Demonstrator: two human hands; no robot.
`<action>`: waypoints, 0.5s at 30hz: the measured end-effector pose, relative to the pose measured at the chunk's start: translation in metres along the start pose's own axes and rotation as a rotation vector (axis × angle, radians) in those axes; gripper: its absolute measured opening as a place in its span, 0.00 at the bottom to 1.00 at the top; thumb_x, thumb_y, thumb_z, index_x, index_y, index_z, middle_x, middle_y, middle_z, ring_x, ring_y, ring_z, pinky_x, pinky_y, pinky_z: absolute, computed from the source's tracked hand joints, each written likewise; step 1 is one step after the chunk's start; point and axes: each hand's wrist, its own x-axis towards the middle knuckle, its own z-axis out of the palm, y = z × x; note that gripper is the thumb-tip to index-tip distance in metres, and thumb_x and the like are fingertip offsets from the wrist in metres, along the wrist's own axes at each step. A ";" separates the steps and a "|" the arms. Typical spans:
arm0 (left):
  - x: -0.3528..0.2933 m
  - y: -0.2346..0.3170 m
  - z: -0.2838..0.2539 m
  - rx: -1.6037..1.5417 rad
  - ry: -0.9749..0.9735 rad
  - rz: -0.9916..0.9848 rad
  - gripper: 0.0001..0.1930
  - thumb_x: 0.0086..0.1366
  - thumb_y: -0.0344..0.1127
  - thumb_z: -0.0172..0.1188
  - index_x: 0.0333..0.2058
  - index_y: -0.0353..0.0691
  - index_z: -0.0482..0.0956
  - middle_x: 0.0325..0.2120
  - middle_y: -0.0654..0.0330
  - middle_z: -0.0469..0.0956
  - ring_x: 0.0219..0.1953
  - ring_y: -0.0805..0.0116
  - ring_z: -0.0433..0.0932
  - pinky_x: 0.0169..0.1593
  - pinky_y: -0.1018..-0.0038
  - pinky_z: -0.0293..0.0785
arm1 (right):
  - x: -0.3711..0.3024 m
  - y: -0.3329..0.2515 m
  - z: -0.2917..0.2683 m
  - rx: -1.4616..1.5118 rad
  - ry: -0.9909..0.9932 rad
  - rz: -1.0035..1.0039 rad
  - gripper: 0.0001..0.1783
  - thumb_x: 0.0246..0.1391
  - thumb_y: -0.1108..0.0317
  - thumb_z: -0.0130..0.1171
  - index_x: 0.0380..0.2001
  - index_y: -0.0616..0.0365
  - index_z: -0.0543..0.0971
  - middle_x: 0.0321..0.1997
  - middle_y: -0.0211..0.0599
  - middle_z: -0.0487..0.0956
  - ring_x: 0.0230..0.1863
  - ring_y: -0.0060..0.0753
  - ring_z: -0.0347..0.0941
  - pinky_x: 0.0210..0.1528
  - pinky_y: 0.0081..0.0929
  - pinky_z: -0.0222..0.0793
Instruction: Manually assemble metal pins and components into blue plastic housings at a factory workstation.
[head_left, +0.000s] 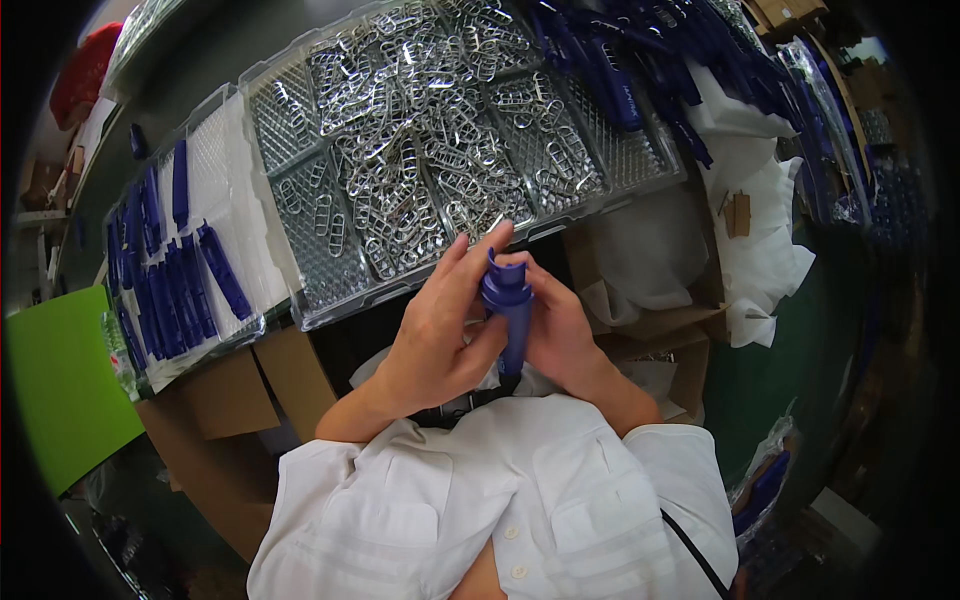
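Grey table (215, 55): plastic tray (320, 288) of metal links (420, 130) | green panel (70, 380) left | grip: left hand (437, 330), right hand (562, 335) holding blue tube (513, 335)

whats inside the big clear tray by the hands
Loose metal links, heaped thickest in the middle. Blue parts lie over the right end of the tray. The heap hides the floor beneath; whatever is under the blue parts is covered.

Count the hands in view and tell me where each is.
2: the left hand on the left of the blue tubular part, the right hand on its right. No others show.
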 end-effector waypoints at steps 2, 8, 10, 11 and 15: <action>0.005 0.001 -0.002 0.232 -0.113 0.252 0.40 0.54 0.17 0.59 0.69 0.32 0.64 0.55 0.47 0.80 0.55 0.53 0.82 0.73 0.44 0.55 | -0.003 -0.003 -0.003 0.075 0.095 0.111 0.28 0.78 0.50 0.39 0.61 0.62 0.75 0.52 0.35 0.82 0.54 0.33 0.80 0.65 0.40 0.73; 0.000 0.005 0.000 0.216 -0.273 0.270 0.44 0.49 0.19 0.58 0.70 0.31 0.63 0.64 0.43 0.73 0.67 0.42 0.71 0.77 0.42 0.41 | -0.016 -0.004 -0.003 0.027 0.245 0.124 0.23 0.76 0.52 0.45 0.57 0.59 0.77 0.45 0.29 0.83 0.43 0.23 0.81 0.48 0.27 0.76; -0.003 0.011 -0.007 0.264 -0.262 0.339 0.44 0.54 0.18 0.57 0.72 0.32 0.59 0.59 0.40 0.77 0.60 0.43 0.79 0.71 0.46 0.61 | -0.020 -0.009 0.008 0.029 0.305 0.150 0.21 0.76 0.53 0.47 0.55 0.59 0.77 0.44 0.28 0.82 0.39 0.21 0.79 0.42 0.24 0.74; -0.008 0.008 -0.012 0.257 -0.262 0.349 0.44 0.54 0.18 0.57 0.72 0.32 0.59 0.59 0.40 0.77 0.60 0.43 0.79 0.71 0.46 0.61 | -0.020 -0.012 0.011 0.039 0.361 0.187 0.20 0.76 0.55 0.48 0.53 0.59 0.78 0.42 0.28 0.81 0.34 0.20 0.77 0.36 0.21 0.73; -0.033 -0.012 -0.019 -0.345 -0.155 0.045 0.35 0.70 0.18 0.42 0.76 0.36 0.52 0.39 0.45 0.83 0.31 0.68 0.83 0.35 0.76 0.81 | -0.020 -0.055 -0.013 -0.127 0.319 0.039 0.15 0.73 0.55 0.53 0.43 0.57 0.79 0.29 0.22 0.70 0.19 0.12 0.55 0.18 0.14 0.49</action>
